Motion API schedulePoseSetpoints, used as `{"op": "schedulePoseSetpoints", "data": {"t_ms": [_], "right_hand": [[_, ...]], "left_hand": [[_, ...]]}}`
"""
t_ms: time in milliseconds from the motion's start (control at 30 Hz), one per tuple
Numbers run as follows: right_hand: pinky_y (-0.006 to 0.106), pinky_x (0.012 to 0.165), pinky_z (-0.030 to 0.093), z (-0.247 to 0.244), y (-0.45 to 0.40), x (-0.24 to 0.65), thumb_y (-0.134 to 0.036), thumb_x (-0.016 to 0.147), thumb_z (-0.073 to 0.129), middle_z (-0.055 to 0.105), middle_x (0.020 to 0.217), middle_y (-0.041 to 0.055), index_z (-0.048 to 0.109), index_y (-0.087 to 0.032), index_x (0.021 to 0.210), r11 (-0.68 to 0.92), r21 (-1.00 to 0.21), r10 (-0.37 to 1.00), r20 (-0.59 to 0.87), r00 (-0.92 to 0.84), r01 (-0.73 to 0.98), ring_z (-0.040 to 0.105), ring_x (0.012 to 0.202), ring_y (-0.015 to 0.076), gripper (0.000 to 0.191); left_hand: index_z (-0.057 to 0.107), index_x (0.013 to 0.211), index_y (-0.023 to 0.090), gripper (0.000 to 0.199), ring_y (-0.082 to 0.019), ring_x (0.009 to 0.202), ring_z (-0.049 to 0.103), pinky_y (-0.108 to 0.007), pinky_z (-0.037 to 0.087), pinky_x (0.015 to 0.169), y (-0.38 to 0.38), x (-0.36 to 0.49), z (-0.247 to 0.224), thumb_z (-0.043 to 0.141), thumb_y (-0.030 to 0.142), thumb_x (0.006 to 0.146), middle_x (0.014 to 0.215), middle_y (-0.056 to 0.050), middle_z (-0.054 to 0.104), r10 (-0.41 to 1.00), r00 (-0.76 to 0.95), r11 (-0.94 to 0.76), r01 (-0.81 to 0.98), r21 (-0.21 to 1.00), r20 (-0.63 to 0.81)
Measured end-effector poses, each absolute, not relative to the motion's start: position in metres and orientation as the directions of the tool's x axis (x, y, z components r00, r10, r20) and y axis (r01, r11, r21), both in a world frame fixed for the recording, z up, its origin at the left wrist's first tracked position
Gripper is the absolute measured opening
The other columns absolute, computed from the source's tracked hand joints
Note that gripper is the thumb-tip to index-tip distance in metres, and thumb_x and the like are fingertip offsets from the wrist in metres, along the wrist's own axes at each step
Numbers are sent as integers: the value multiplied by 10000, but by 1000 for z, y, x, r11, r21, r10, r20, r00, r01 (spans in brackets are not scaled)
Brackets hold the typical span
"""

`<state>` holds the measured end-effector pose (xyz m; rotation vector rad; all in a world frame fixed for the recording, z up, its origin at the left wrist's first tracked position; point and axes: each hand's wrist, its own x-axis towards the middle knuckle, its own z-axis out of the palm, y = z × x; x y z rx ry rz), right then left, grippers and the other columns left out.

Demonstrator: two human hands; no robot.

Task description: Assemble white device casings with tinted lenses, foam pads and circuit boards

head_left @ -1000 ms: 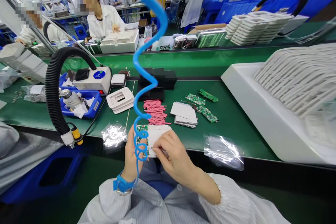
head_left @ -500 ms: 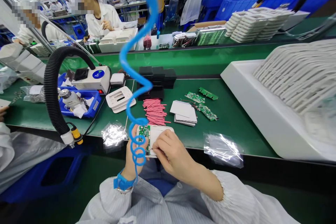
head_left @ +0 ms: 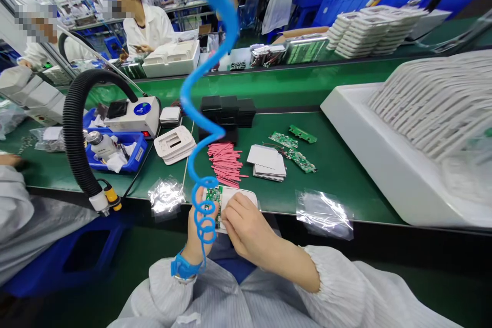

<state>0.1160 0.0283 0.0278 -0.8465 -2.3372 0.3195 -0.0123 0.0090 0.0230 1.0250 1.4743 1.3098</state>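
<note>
My left hand (head_left: 195, 238) is closed round the left side of a white plastic housing (head_left: 251, 196) just in front of the bench edge. A green circuit board (head_left: 215, 193) lies along the housing's left part. Over the housing's right part is my right hand (head_left: 248, 225), its fingers bent and pinched together against the white surface. Whatever is between those fingertips is hidden. A blue coiled cord (head_left: 205, 182) hangs in front of the left hand and leads to the blue wrist strap (head_left: 184, 266). Pink strips (head_left: 226, 164) lie just beyond the housing.
White square cards (head_left: 269, 169) and loose circuit boards (head_left: 302, 160) lie right of the strips. Stacked white frames (head_left: 175, 144), black blocks (head_left: 226, 113) and a blue tray (head_left: 134, 164) stand left. A black hose (head_left: 73, 128) arches there. A white bin (head_left: 361, 164) fills the right.
The view has shifted slightly. Both hands stay on the housing, with the right fingers still pinched over its right part. The co-worker across the bench has lowered a hand.
</note>
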Motion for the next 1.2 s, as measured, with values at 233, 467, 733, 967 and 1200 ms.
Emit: {"op": "schedulePoseSetpoints", "data": {"t_ms": [233,467,733,967,1200], "right_hand": [[325,571,361,32,24,112,-55,831,378,508,650,83,509,-148,647,739,-469,674,500,-545,484,385,681,196,245],[354,714,444,87,45,160,-53,878,383,620,869,79,585,-173,1019,692,-630,699,462,-546,353,492,842,196,274],[307,714,444,55,45,153,-183,864,523,670,772,34,663,-183,849,538,-836,662,338,-669,110,555,719,154,142],[302,622,454,24,38,130,-325,843,510,639,731,42,619,-163,813,153,-904,930,-4,-367,400,582,700,198,198],[262,560,388,17,17,175,-397,855,481,563,647,6,562,-187,748,44,-851,959,-110,-260,524,497,598,143,249]], "left_hand": [[526,1218,196,449,-171,904,602,-232,485,729,7,-11,26,601,309,790,1142,-51,613,960,-265,84,-26,996,-88],[583,1184,181,499,-56,458,490,-158,352,407,1,-19,25,674,333,717,740,-10,657,901,189,431,-490,758,-390],[688,992,137,375,-151,645,596,-214,449,489,-8,-19,27,623,419,754,817,-87,687,836,420,549,-605,577,-354],[538,1215,173,499,-233,938,634,-356,529,781,3,-23,10,665,324,757,1067,-99,674,957,69,268,-587,764,-283],[539,1202,149,554,-240,852,674,-347,558,713,18,-33,-12,712,288,694,953,-90,709,952,-100,214,-462,861,-291]]}}
